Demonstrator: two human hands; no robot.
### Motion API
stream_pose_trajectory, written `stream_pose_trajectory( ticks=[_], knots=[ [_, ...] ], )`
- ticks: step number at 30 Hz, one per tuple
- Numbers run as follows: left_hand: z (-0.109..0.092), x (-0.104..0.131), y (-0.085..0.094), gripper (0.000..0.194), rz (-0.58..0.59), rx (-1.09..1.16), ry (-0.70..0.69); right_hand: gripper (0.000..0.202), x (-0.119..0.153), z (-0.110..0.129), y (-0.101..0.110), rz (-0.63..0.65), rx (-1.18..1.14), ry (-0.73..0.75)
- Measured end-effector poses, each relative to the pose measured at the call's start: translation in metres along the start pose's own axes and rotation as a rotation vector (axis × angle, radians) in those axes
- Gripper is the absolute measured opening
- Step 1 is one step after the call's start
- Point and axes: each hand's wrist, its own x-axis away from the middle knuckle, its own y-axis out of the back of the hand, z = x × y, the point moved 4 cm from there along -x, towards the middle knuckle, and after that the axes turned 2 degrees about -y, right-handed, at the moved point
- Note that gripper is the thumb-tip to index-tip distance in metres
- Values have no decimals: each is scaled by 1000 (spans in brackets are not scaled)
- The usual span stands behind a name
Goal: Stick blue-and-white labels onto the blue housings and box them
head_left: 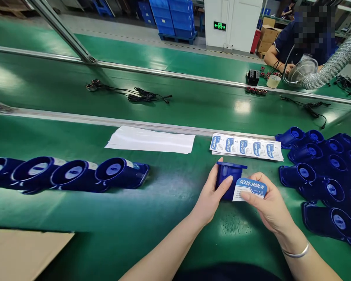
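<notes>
A dark blue plastic housing [229,171] with a flanged top is gripped by my left hand [212,191], thumb across its front. Between the thumb and fingers of my right hand [269,205] is a blue-and-white label [248,186] printed "DC52Q-5000L/H". The label's left edge overlaps the housing in view; whether it touches is hard to tell. Just beyond my hands lie sheets of the same labels [247,147]. Left of them is a stack of plain white sheets [152,139].
Several blue housings [336,187] crowd the right side; a row of others [113,171] lies at left. Cardboard [25,253] covers the near left corner. Metal rails [175,74] cross the bench. Beyond them are black cables [143,95], a flexible duct [333,70] and another person [280,48].
</notes>
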Motion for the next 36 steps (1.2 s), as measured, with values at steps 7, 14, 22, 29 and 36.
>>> stream_pose_trajectory(
  ticks=[7,14,22,29,36],
  knots=[
    [6,1,4,69,23,-142,-56,37,-3,-3,0,-48,2,-46],
    [9,-1,4,70,21,-76,-17,34,-6,0,-1,-17,-60,-47],
    [6,0,2,71,38,-137,-40,34,-6,-3,-2,-30,-26,-50],
    [11,-3,6,68,28,-167,-19,34,-6,-5,0,-39,-7,-60],
    [16,-3,8,67,26,-155,26,32,-8,-7,2,-34,-4,-51]
  ],
)
